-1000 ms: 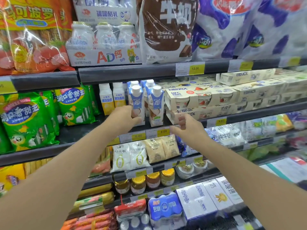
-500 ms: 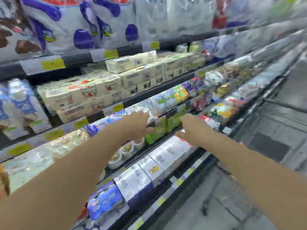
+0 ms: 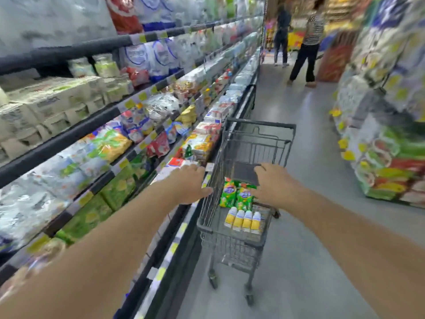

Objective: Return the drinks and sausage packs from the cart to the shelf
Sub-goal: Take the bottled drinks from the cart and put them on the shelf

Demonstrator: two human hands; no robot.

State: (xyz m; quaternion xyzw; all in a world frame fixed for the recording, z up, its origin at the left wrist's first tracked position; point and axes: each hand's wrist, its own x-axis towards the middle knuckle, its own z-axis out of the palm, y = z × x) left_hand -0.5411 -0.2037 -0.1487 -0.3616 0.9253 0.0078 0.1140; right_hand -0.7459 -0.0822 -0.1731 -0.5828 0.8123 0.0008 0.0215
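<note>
Head view. Cart (image 3: 247, 229): grey wire, standing in the aisle just beside the shelf (image 3: 119, 155). In its basket: four yellow-and-white drink bottles (image 3: 243, 221) in a row; two green sausage packs (image 3: 238, 195) behind them. Left hand (image 3: 192, 184): fingers relaxed, empty, at the cart's left rim. Right hand (image 3: 271, 181): fingers loose, empty, above the packs.

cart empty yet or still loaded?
Still loaded. The cart holds two green sausage packs and a row of four yellow drink bottles in its basket.
</note>
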